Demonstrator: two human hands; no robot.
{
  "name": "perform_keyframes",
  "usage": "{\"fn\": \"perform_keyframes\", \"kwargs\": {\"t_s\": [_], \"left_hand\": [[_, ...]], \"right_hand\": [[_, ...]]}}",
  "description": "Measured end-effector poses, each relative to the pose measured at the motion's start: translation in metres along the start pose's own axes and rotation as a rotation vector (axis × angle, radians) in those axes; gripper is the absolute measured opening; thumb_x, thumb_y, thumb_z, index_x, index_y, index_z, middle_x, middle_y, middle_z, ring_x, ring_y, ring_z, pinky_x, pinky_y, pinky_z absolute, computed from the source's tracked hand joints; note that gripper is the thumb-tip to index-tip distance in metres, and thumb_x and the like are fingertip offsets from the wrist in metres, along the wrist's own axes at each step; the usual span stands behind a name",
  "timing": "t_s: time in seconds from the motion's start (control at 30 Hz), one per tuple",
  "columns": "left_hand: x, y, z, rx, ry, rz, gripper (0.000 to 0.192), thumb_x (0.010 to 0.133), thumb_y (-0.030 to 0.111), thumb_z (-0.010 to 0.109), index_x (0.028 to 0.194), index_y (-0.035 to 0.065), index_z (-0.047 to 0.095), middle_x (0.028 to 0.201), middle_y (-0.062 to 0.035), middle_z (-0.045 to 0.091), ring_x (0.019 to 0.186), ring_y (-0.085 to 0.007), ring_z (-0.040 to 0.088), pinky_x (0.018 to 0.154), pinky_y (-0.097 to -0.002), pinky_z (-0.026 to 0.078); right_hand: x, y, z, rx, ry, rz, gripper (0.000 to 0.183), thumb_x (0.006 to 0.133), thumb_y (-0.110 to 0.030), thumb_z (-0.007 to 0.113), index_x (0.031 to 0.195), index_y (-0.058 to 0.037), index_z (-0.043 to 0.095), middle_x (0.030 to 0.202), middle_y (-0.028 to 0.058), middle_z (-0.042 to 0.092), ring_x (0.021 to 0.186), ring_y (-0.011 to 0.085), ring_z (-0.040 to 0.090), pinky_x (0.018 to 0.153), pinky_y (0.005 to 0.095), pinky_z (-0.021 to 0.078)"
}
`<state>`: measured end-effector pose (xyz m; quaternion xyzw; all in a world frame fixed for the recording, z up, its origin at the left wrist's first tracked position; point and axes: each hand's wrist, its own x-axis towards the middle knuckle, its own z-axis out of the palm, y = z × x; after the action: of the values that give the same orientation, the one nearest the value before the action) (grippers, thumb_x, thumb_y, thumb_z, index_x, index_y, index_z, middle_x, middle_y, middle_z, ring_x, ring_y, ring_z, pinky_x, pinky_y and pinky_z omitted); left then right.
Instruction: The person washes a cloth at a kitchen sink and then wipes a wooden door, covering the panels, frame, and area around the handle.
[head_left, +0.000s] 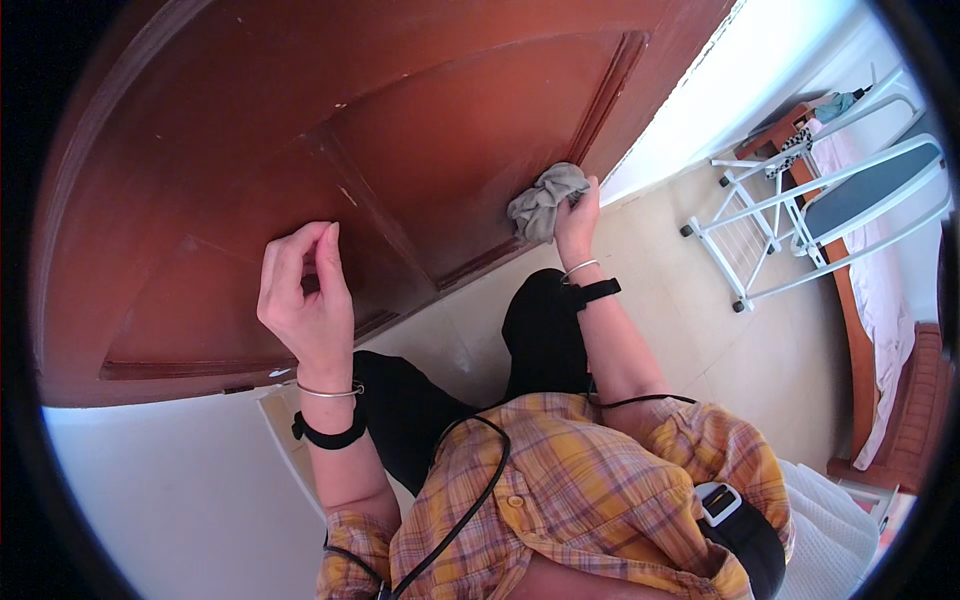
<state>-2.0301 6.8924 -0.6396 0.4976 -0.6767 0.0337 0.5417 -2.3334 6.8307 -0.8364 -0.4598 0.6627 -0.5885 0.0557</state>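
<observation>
A brown wooden panelled door (450, 142) stands in front of me, with raised mouldings and small pale marks on it. My right hand (579, 221) holds a crumpled grey cloth (551, 201) against the lower right part of the door, near its panel moulding. My left hand (306, 289) is raised before the door's lower left part. Its thumb and forefinger meet at the tips, the other fingers are curled, and I see nothing between them. Whether it touches the door I cannot tell.
To the right, a white metal folding frame (832, 195) on small wheels stands on the tiled floor (660, 300), beside a wooden bed (855, 337) with a pale pink sheet. White walls flank the door. A thin black cable (487, 487) hangs over my checked shirt.
</observation>
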Motion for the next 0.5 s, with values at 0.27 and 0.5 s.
{"fn": "perform_keyframes", "kwargs": {"t_s": [0.27, 0.5], "left_hand": [[-0.004, -0.007, -0.003, -0.010, -0.034, -0.053, 0.004, 0.088, 0.002, 0.067, 0.091, 0.0010, 0.067, 0.085, -0.0050, 0.065, 0.073, -0.0122, 0.060, 0.065, -0.0242, 0.050], [-0.005, -0.008, 0.003, 0.016, 0.018, 0.029, 0.004, 0.087, 0.002, 0.067, 0.091, 0.0012, 0.067, 0.084, -0.0053, 0.065, 0.072, -0.0128, 0.059, 0.064, -0.0245, 0.049]], "right_hand": [[0.029, -0.134, -0.015, 0.061, 0.080, -0.190, 0.034, 0.068, 0.011, 0.054, 0.099, -0.0008, 0.053, 0.097, 0.0171, 0.049, 0.093, 0.0361, 0.051, 0.083, 0.0402, 0.0434], [-0.019, -0.048, 0.012, 0.072, 0.011, -0.109, 0.035, 0.068, 0.013, 0.052, 0.100, -0.0023, 0.054, 0.097, 0.0129, 0.051, 0.093, 0.0279, 0.054, 0.079, 0.0340, 0.0452]]}}
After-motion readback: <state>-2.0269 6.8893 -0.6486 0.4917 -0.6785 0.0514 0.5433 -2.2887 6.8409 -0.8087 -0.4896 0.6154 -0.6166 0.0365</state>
